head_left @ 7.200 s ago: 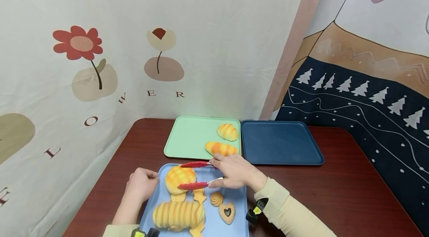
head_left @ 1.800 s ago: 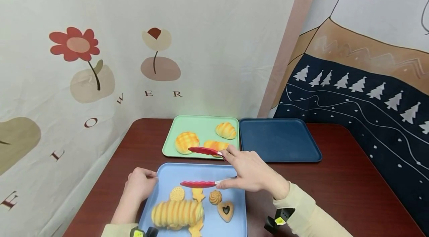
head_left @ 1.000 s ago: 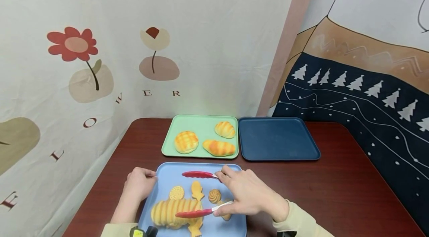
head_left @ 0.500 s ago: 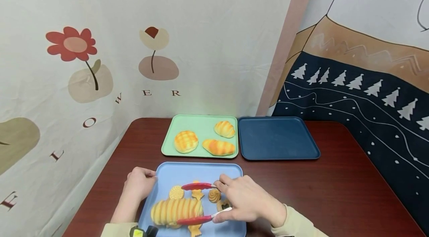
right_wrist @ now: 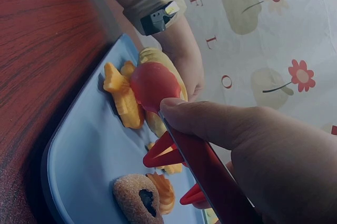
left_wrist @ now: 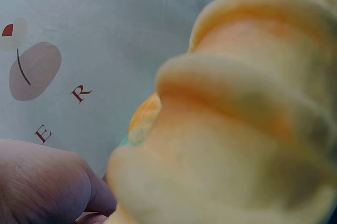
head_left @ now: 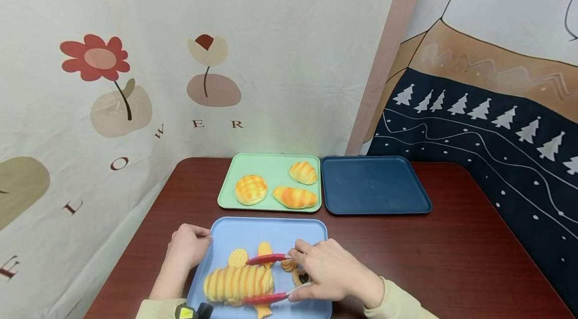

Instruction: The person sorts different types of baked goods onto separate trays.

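Observation:
My right hand [head_left: 331, 271] holds a pair of red-tipped tongs [head_left: 266, 259], their arms spread to either side of the right end of a long ridged bread loaf [head_left: 237, 283]. That loaf lies across the light blue tray [head_left: 271, 228]. With its fingers curled, my left hand [head_left: 188, 246] grips the tray's left rim. Around the loaf are a round biscuit [head_left: 237, 257], fish-shaped biscuits [head_left: 264, 248], a swirl cookie [head_left: 288, 266] and a heart cookie [right_wrist: 134, 197], partly hidden by the tongs and right hand in the head view. The loaf fills much of the left wrist view.
Behind stands a green tray [head_left: 230, 193] bearing a round bun [head_left: 251, 189], a small croissant [head_left: 303, 172] and a longer bread roll [head_left: 295, 197]. Beside it, a navy tray [head_left: 375, 186] reaches toward the right of the brown table [head_left: 451, 249]. A printed cloth hangs behind.
The round bun, between the tongs on the blue tray earlier, now lies on the green tray. My right hand has brought the spread tongs back and down around the loaf. The left hand stays put.

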Motion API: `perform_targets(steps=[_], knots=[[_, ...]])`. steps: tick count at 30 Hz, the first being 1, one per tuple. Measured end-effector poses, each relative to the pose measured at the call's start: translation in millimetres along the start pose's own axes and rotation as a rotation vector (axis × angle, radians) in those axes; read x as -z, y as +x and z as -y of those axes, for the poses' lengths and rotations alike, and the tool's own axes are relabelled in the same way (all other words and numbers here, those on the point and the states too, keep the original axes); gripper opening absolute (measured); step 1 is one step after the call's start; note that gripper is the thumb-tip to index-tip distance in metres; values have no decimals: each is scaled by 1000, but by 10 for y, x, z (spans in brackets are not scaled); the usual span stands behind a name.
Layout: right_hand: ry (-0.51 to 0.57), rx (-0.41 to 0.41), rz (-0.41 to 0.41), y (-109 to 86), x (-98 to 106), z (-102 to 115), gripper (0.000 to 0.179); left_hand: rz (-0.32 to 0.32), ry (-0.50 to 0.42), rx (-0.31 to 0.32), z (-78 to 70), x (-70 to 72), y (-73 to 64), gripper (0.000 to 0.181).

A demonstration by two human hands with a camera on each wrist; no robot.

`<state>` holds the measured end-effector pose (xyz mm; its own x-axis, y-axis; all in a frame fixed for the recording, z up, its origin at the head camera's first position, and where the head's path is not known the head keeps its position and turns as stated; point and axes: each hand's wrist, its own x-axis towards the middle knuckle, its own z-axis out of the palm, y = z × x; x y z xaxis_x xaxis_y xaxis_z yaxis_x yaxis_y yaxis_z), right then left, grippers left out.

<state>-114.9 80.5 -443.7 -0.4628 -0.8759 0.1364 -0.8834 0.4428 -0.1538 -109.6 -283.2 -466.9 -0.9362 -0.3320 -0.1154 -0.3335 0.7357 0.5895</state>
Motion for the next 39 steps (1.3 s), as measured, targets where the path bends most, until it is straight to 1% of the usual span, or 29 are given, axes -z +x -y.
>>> perform_targets(steps=[6,16,21,24,27,32,39], knots=[[-3,-4,15,10,-1,7,66,-3,5,-4,2,0,4,23],[8,10,10,0,-5,-7,59,-8,2,-3,-5,-5,-8,22],[1,12,24,-1,9,-18,62,-9,6,-5,-6,-5,-14,22],[3,10,34,-3,30,-31,65,-7,5,-4,-10,-2,-17,23],[11,7,36,-8,56,-48,65,-6,4,-2,-15,1,-20,23],[29,7,17,-15,108,-90,63,-4,2,2,-32,11,-29,22],[32,-4,-5,-28,227,-155,68,-4,2,0,-39,17,-27,22]])
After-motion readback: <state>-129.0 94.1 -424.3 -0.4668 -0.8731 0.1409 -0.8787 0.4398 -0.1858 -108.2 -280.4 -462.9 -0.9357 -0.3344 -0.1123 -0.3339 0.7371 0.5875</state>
